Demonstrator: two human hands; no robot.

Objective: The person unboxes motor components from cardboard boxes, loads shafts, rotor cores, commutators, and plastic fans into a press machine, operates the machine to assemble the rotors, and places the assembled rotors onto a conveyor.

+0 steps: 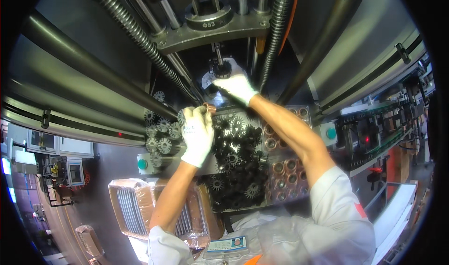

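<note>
My left hand, in a white glove, pinches a copper ring at its fingertips, just in front of the press. Farther forward, my right hand, also gloved, has its fingers round a black toothed rotor core. That core sits at the lower end of an upright metal shaft under the press head. Part of the core is hidden by the glove. Below my hands lies a heap of black and grey toothed cores. Other star-shaped metal pieces lie left of my left hand.
Copper rings stand in trays under my right forearm. Green buttons flank the bench. Boxes of metal rods stand at the lower left. Coiled springs and dark bars frame the press; a conveyor-like rail runs right.
</note>
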